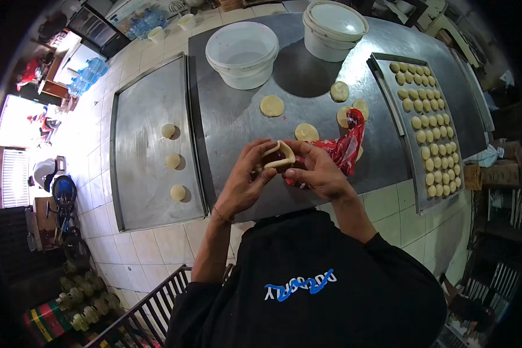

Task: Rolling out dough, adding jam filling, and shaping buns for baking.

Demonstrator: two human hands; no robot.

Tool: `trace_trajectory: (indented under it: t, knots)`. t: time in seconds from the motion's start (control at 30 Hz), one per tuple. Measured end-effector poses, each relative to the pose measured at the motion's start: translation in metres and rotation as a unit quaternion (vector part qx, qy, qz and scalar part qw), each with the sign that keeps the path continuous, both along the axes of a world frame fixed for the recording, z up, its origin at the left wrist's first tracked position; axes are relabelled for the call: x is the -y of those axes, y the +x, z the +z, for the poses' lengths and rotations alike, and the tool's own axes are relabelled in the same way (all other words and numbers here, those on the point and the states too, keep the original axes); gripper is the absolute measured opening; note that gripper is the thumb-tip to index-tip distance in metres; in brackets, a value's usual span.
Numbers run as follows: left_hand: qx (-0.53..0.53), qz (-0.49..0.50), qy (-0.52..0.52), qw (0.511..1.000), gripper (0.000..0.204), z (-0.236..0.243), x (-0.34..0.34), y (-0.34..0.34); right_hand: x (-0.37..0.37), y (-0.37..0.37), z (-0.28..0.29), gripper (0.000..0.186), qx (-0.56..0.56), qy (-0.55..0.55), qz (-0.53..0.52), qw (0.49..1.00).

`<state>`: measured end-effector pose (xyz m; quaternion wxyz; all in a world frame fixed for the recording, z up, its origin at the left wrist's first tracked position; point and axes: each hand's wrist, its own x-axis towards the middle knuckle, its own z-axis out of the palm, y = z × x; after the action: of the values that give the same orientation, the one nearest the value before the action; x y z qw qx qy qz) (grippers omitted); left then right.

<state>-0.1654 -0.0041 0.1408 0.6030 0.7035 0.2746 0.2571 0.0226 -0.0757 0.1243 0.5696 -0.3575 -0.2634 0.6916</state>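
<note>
Over the near edge of the metal table (296,78), my left hand (245,178) and my right hand (322,174) hold one piece of pale dough (279,164) between them. Its edges are bent up into a cup, and something dark red shows inside. My fingers and thumbs press the dough from both sides. A red plastic bag (349,146) lies just beyond my right hand, partly covering flat dough rounds. Other flat rounds lie on the metal, among them one dough disc (272,105) and another disc (340,91) farther back.
To the left, a metal tray (142,110) carries three dough balls (173,160) in a line. A second tray (388,95) at the right bears rows of small dough balls (432,135). Two white buckets, one open (242,69) and one lidded (330,43), stand at the back.
</note>
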Motion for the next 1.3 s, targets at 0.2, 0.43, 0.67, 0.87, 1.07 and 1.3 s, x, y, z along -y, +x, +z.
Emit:
trace_trajectory:
  t: [0.2,0.43,0.67,0.87,1.07,1.3]
  knots:
    - [-0.12,0.059,0.053,0.99,0.032,0.037,-0.004,-0.019,-0.004,0.0,0.034,0.038,0.353,0.176,-0.026,0.919]
    - [-0.138,0.077,0.297,0.942,0.048,0.087,-0.003,-0.022,-0.013,-0.012,0.085,0.029,0.552,0.364,-0.104,0.743]
    - [-0.07,0.062,0.471,0.877,0.061,0.121,-0.007,-0.032,-0.021,-0.038,0.128,0.037,0.44,0.369,-0.137,0.807]
    - [0.376,0.115,0.219,0.893,0.08,0.095,0.001,-0.051,-0.027,-0.061,0.143,0.032,0.404,0.374,-0.096,0.829]
    - [0.327,0.278,0.117,0.896,0.08,0.086,0.006,-0.086,-0.035,-0.098,0.142,0.02,0.472,0.377,-0.027,0.796]
    - [0.257,0.274,0.227,0.899,0.061,0.094,-0.005,-0.114,-0.048,-0.148,0.146,0.021,0.501,0.395,-0.049,0.769]
